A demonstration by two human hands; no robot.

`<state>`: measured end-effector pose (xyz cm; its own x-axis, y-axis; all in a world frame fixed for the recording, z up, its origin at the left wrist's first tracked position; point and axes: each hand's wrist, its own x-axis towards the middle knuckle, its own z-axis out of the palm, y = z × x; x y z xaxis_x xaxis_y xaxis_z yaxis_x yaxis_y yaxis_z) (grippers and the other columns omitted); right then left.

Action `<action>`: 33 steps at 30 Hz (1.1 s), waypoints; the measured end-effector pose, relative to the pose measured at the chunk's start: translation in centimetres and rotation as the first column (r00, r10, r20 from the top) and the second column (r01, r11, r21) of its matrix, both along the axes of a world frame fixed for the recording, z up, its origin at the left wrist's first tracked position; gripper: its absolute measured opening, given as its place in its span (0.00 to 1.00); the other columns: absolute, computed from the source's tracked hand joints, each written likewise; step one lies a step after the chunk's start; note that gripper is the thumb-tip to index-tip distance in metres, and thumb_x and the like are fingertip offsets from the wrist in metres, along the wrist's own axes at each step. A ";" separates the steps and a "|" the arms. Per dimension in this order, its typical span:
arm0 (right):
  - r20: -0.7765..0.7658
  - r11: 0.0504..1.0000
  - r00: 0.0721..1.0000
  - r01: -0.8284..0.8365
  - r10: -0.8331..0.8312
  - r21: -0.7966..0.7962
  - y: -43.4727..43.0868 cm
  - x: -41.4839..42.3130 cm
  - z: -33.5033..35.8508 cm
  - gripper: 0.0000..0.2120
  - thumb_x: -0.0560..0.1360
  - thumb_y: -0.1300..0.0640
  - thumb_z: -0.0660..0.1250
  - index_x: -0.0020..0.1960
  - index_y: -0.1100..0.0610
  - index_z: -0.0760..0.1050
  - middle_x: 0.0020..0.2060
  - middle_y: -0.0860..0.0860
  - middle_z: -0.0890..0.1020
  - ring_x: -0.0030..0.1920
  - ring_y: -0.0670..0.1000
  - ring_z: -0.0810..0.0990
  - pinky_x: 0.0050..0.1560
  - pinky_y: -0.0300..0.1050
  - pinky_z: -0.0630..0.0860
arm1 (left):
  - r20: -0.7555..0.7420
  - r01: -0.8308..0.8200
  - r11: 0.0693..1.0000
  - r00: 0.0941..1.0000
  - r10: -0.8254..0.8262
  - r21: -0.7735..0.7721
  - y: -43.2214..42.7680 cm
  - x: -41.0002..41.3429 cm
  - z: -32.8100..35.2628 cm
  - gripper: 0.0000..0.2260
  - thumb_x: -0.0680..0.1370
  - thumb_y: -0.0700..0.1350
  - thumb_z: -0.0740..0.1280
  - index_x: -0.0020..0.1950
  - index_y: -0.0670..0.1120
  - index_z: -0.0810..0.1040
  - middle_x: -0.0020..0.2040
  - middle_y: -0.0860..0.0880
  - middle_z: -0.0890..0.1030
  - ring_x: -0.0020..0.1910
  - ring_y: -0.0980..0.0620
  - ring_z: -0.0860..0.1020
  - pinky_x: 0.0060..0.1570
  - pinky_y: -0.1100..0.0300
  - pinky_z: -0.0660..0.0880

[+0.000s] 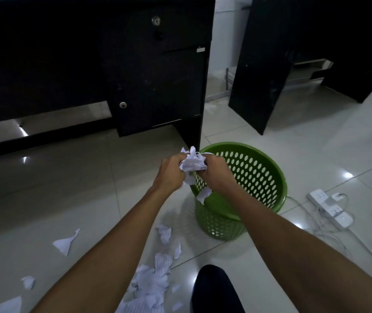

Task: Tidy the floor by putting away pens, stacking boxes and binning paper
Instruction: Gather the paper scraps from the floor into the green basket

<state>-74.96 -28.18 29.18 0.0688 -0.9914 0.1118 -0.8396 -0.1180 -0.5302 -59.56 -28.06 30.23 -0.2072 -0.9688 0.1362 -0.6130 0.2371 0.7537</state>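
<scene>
The paper-binning step is in hand. The left grip and the right grip are both closed on one wad of crumpled white paper, fingers curled into it from either side, so neither is free. The wad sits between the two grips, and a loose tail of it hangs just below the right one.

Beneath the grips and slightly beyond them stands the green perforated bin. The wad seems to hang over its near rim rather than squarely over the mouth, though the angle makes this hard to judge.

The next move probably calls for carrying the wad a little forward and rightward over the opening. Both grips then need to open together so that the dangling tail drops inside and not down the outer wall.

Much is left to do. On the floor below and behind the grips, toward the person, lie a pile of torn sheets, a small crumpled piece and a torn scrap off to the left. No pens or boxes are in view.

White power strips with cables lie on the floor well right of the right grip, and a dark desk stands beyond both.
</scene>
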 end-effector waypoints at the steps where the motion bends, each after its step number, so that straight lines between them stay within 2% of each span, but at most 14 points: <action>1: 0.014 1.000 1.000 0.013 -0.013 -0.015 0.2 -0.9 -0.1 0.09 0.75 0.59 0.62 0.47 0.61 0.79 0.42 0.56 0.80 0.42 0.54 0.79 0.40 0.40 0.68 | 0.003 0.014 1.000 1.000 -0.014 -0.007 0.0 -0.9 0.1 0.12 0.76 0.36 0.62 0.50 0.49 0.82 0.37 0.52 0.78 0.37 0.53 0.78 0.30 0.68 0.69; 6: 0.059 0.997 0.995 0.081 -0.080 -0.019 0.5 -4.9 -1.1 0.06 0.74 0.61 0.64 0.46 0.59 0.79 0.39 0.50 0.77 0.37 0.48 0.75 0.39 0.38 0.67 | -0.006 0.082 0.995 0.997 -0.082 0.058 -0.9 -5.1 -0.8 0.14 0.74 0.33 0.65 0.58 0.43 0.81 0.48 0.44 0.83 0.47 0.48 0.81 0.42 0.64 0.72; 10: 0.086 0.992 0.989 0.122 -0.123 0.012 0.1 -7.1 -1.9 0.05 0.75 0.61 0.64 0.43 0.58 0.78 0.38 0.50 0.77 0.36 0.48 0.75 0.38 0.40 0.70 | -0.018 0.084 0.987 0.996 -0.082 0.136 -1.8 -7.4 -1.7 0.17 0.75 0.31 0.65 0.63 0.42 0.78 0.55 0.40 0.81 0.55 0.42 0.79 0.49 0.60 0.73; 13: 0.112 0.993 0.987 0.114 -0.115 0.023 0.2 -8.1 -2.4 0.04 0.74 0.63 0.65 0.44 0.59 0.79 0.39 0.52 0.79 0.37 0.50 0.77 0.38 0.41 0.72 | 0.019 0.115 0.977 0.993 -0.121 0.181 -2.0 -8.6 -2.0 0.20 0.77 0.30 0.61 0.68 0.41 0.73 0.61 0.45 0.75 0.64 0.45 0.73 0.60 0.57 0.69; 17: 0.161 0.989 0.977 0.126 -0.137 0.080 0.6 -9.0 -3.2 0.05 0.74 0.64 0.68 0.50 0.61 0.79 0.45 0.56 0.82 0.42 0.50 0.78 0.46 0.43 0.76 | -0.005 0.203 0.956 0.978 -0.206 0.210 -2.8 -9.6 -4.0 0.22 0.75 0.32 0.65 0.69 0.43 0.72 0.69 0.42 0.73 0.69 0.44 0.70 0.63 0.59 0.68; 18: 0.166 0.988 0.976 0.125 -0.139 0.093 0.6 -9.2 -3.4 0.07 0.73 0.64 0.69 0.52 0.61 0.79 0.49 0.57 0.82 0.46 0.52 0.79 0.52 0.47 0.77 | 0.023 0.221 0.942 0.972 -0.234 0.254 -3.0 -9.5 -4.9 0.26 0.75 0.33 0.66 0.72 0.45 0.69 0.73 0.43 0.67 0.73 0.45 0.65 0.68 0.57 0.65; 19: 0.138 0.986 0.982 0.114 -0.130 0.119 0.5 -9.5 -3.6 0.11 0.73 0.62 0.71 0.55 0.61 0.79 0.56 0.58 0.80 0.55 0.54 0.78 0.62 0.50 0.74 | 0.065 0.238 0.923 0.961 -0.269 0.301 -3.2 -9.5 -5.4 0.30 0.75 0.34 0.67 0.75 0.48 0.63 0.77 0.44 0.59 0.76 0.45 0.58 0.72 0.54 0.61; 20: 0.087 0.982 0.990 0.097 -0.112 0.162 0.4 -9.8 -3.7 0.16 0.72 0.60 0.72 0.59 0.61 0.78 0.65 0.59 0.75 0.66 0.56 0.72 0.70 0.49 0.66 | 0.101 0.250 0.906 0.949 -0.300 0.340 -3.4 -9.5 -6.0 0.35 0.75 0.36 0.68 0.77 0.51 0.57 0.79 0.47 0.51 0.78 0.45 0.52 0.75 0.50 0.57; 22: 0.057 0.957 0.991 0.103 -0.123 0.270 0.4 -10.2 -4.1 0.32 0.69 0.57 0.76 0.70 0.60 0.69 0.76 0.57 0.60 0.76 0.56 0.57 0.73 0.47 0.57 | 0.149 0.264 0.886 0.928 -0.340 0.381 -3.6 -9.4 -6.8 0.42 0.74 0.37 0.70 0.78 0.54 0.47 0.79 0.50 0.42 0.78 0.45 0.45 0.75 0.43 0.54; 24: 0.063 0.932 0.984 0.135 -0.165 0.336 0.1 -10.6 -4.9 0.45 0.66 0.57 0.78 0.76 0.58 0.57 0.78 0.54 0.48 0.77 0.55 0.53 0.73 0.47 0.58 | 0.145 0.275 0.876 0.923 -0.356 0.395 -3.9 -9.4 -6.9 0.49 0.72 0.37 0.72 0.78 0.57 0.40 0.79 0.50 0.39 0.78 0.43 0.44 0.74 0.41 0.55; 26: 0.024 0.918 0.983 0.162 -0.183 0.363 -0.1 -10.7 -5.7 0.50 0.66 0.59 0.78 0.78 0.57 0.51 0.78 0.54 0.44 0.78 0.55 0.50 0.73 0.47 0.55 | 0.138 0.283 0.870 0.921 -0.364 0.405 -4.1 -9.6 -7.0 0.55 0.69 0.36 0.74 0.76 0.60 0.36 0.79 0.49 0.40 0.77 0.39 0.49 0.71 0.38 0.60; 28: 0.012 0.897 0.977 0.192 -0.215 0.397 -0.2 -10.8 -6.0 0.51 0.67 0.61 0.77 0.78 0.57 0.47 0.78 0.54 0.42 0.78 0.57 0.47 0.74 0.48 0.52 | 0.157 0.280 0.865 0.915 -0.372 0.416 -4.4 -9.8 -7.3 0.57 0.66 0.36 0.76 0.76 0.59 0.36 0.79 0.49 0.45 0.77 0.39 0.51 0.71 0.38 0.60; 30: 0.008 0.892 0.974 0.205 -0.227 0.404 -0.3 -11.0 -6.2 0.49 0.69 0.64 0.74 0.78 0.58 0.46 0.78 0.55 0.42 0.78 0.58 0.47 0.74 0.49 0.51 | 0.210 0.264 0.864 0.901 -0.379 0.428 -4.6 -9.9 -7.7 0.53 0.66 0.37 0.75 0.78 0.53 0.41 0.79 0.49 0.49 0.77 0.41 0.50 0.74 0.43 0.57; 33: -0.001 0.902 0.975 0.205 -0.221 0.379 -0.4 -11.2 -6.2 0.44 0.70 0.72 0.67 0.78 0.58 0.48 0.78 0.56 0.43 0.78 0.57 0.49 0.74 0.46 0.53 | 0.239 0.238 0.892 0.908 -0.345 0.385 -4.5 -9.7 -7.8 0.41 0.68 0.37 0.73 0.76 0.45 0.56 0.74 0.45 0.61 0.74 0.44 0.60 0.72 0.50 0.62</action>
<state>-86.13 -28.61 23.00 -0.1451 -0.9512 -0.2725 -0.7992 0.2750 -0.5345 -69.28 -32.55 22.42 -0.4657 -0.8324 -0.3004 -0.7604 0.2027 0.6170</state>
